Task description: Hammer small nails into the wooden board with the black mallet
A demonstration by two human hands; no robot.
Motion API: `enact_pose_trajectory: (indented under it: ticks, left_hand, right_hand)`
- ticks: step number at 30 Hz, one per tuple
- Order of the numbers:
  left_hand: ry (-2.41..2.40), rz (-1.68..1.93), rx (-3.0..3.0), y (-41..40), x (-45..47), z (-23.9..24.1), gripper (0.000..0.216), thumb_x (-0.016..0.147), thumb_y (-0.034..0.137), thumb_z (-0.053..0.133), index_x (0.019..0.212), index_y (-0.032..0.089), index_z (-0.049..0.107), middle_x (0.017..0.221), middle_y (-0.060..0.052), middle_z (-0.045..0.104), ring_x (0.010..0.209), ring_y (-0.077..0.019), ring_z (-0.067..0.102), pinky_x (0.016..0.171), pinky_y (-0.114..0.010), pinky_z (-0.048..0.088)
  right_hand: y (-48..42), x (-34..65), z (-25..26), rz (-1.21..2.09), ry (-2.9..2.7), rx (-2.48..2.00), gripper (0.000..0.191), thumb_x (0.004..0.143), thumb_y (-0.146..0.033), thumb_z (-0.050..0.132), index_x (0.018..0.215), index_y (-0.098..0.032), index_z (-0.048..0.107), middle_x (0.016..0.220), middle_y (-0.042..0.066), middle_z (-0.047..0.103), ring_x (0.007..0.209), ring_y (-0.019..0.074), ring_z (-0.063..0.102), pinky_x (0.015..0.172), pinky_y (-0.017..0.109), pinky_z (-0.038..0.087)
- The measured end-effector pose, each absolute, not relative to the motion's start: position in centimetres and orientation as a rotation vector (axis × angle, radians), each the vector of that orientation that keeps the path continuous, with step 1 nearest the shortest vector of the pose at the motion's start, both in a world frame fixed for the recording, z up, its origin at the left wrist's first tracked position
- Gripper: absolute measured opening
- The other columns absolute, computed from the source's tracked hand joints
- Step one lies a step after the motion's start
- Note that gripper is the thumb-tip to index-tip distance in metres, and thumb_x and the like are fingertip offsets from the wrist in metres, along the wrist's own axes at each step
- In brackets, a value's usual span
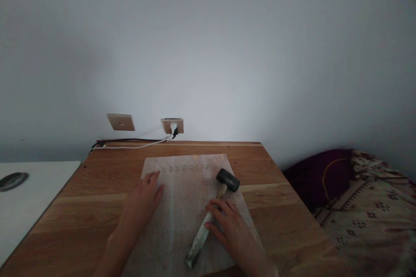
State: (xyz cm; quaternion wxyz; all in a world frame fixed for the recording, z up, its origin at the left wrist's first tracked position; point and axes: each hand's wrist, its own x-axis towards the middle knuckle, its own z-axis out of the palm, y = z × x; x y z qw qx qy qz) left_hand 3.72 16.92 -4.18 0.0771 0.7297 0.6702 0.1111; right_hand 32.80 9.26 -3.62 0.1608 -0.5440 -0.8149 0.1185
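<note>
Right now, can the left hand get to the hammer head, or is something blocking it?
Probably yes. The left hand lies flat on the pale board, and the black hammer head sits across bare board to its right. Only the right hand, resting on the handle lower down, is nearby.

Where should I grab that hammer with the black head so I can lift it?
Probably grip the black-headed hammer with the pale worn handle around the handle's middle, coming from the right, where the right hand already rests. It lies flat on the pale board, its heavy head pointing away.
</note>
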Motion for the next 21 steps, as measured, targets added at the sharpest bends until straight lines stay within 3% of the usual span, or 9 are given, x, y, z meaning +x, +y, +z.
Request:
enact_pose_trajectory:
  ticks: [7, 12, 15, 18, 21]
  left_hand:
    - [1.826, 0.471, 2.181, 22.7, 4.6, -4.0, 0.039, 0.097, 0.014, 0.038, 0.117, 0.018, 0.071, 0.120, -0.014, 0.070, 0.104, -0.0239, 0.070, 0.095, -0.037, 0.052]
    - [1.727, 0.737, 2.093, 24.0, 3.5, -3.6, 0.029, 0.092, 0.021, 0.045, 0.095, 0.017, 0.074, 0.105, -0.013, 0.073, 0.098, -0.0264, 0.069, 0.095, -0.041, 0.052]
    - [1.683, 1.055, 1.779, 24.0, 2.9, -3.2, 0.023, 0.086, 0.033, 0.056, 0.094, 0.019, 0.072, 0.097, -0.010, 0.074, 0.091, -0.0252, 0.069, 0.089, -0.040, 0.054]
    - [1.475, 1.292, 1.234, 23.9, 2.5, -3.8, 0.031, 0.076, 0.042, 0.066, 0.094, 0.018, 0.069, 0.088, -0.007, 0.072, 0.080, -0.0205, 0.068, 0.076, -0.034, 0.055]
    - [1.301, 1.293, 0.888, 24.2, 2.6, -4.8, 0.032, 0.070, 0.041, 0.069, 0.088, 0.015, 0.066, 0.082, -0.006, 0.069, 0.070, -0.0156, 0.064, 0.065, -0.028, 0.050]
  right_hand:
    - [18.7, 33.2, -0.4, 0.079, -2.159, -1.924, 0.025, 0.106, -0.029, 0.050, 0.115, -0.017, 0.070, 0.115, 0.013, 0.070, 0.111, 0.0259, 0.066, 0.100, 0.038, 0.050]
    - [24.9, 32.3, -0.5, 0.205, -2.215, -1.994, 0.006, 0.087, -0.019, 0.073, 0.090, -0.014, 0.073, 0.098, 0.018, 0.076, 0.102, 0.0324, 0.071, 0.088, 0.040, 0.052]
    - [26.2, 32.1, -1.0, 0.301, -2.165, -1.980, 0.012, 0.088, -0.010, 0.064, 0.079, -0.013, 0.071, 0.087, 0.019, 0.076, 0.094, 0.0299, 0.073, 0.084, 0.038, 0.052]
    - [26.2, 33.1, -0.6, 0.358, -2.046, -1.895, 0.018, 0.093, -0.014, 0.052, 0.088, -0.014, 0.069, 0.089, 0.017, 0.076, 0.091, 0.0260, 0.072, 0.083, 0.037, 0.052]
    - [25.8, 34.6, -0.1, 0.426, -1.899, -1.780, 0.034, 0.102, -0.027, 0.034, 0.109, -0.013, 0.064, 0.098, 0.016, 0.074, 0.089, 0.0223, 0.071, 0.074, 0.032, 0.054]
